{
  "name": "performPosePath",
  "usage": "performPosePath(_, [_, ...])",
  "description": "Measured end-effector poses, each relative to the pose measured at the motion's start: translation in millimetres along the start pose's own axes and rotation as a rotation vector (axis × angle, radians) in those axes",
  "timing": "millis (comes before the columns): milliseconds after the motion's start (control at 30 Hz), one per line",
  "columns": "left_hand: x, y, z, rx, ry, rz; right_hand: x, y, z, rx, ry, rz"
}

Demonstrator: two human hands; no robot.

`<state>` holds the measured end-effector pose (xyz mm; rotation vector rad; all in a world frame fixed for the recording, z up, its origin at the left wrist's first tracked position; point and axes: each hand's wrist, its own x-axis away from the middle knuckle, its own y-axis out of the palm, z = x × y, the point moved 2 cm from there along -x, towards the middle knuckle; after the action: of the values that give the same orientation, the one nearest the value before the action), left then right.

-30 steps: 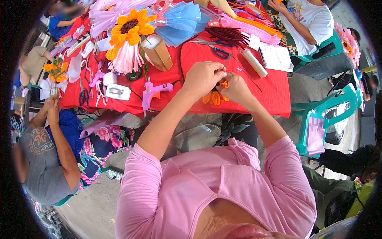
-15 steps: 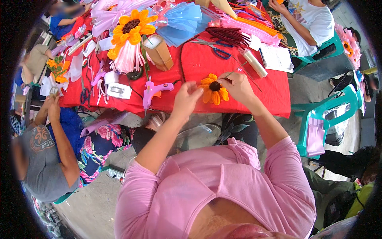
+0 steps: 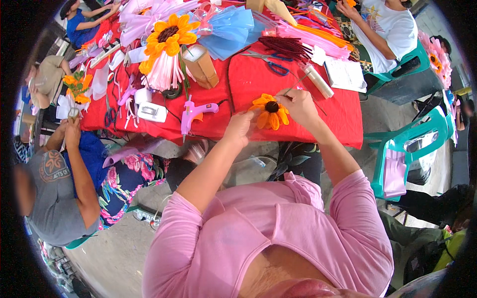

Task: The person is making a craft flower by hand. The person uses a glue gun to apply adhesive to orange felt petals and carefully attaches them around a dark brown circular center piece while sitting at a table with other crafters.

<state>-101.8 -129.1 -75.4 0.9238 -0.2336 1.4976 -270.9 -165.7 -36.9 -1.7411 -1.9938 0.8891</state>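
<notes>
An orange flower with a dark brown centre (image 3: 271, 107), its petals fuzzy like pipe cleaner, is held over the front of the red-covered table. My right hand (image 3: 301, 106) pinches it at the upper right edge, thumb and forefinger together close to the centre. On the other side, my left hand (image 3: 239, 128) has its fingers closed at the left petals; the fingertips are slightly blurred. A lilac glue gun (image 3: 196, 113) lies to the left of my left hand, nozzle toward the table's front edge.
A larger orange flower (image 3: 168, 34) stands beside a brown box (image 3: 201, 69). Scissors (image 3: 274, 63), dark brown stems (image 3: 285, 45), a clear roll (image 3: 318, 81) and white paper (image 3: 343, 74) lie beyond my hands. A person in grey (image 3: 59, 198) sits at left; a green chair (image 3: 410, 149) stands right.
My left hand has moved right, up to the flower's petals, and its thumb and fingers have come together. The right hand stays at the flower's upper right. The view has shifted slightly.
</notes>
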Motion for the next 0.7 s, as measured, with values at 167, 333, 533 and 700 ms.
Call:
performPosePath(167, [-8.7, 0.8, -3.3, 0.09, -0.081, -0.122, 1.4, -14.8, 13.0, -0.171, 0.069, -0.014])
performPosePath(333, [6.0, 13.6, 4.1, 0.066, -0.03, -0.151, 9.1, -25.0, 15.3, -0.233, 0.081, -0.045])
performPosePath(533, [-11.0, 11.3, -20.5, 0.142, 0.136, -0.285, 24.3, -23.3, 13.8, -0.44, 0.182, -0.069])
performPosePath(700, [-11.6, 15.5, -20.5, 0.012, 0.304, -0.253, 41.0, -22.2, 18.0, -0.484, 0.177, -0.011])
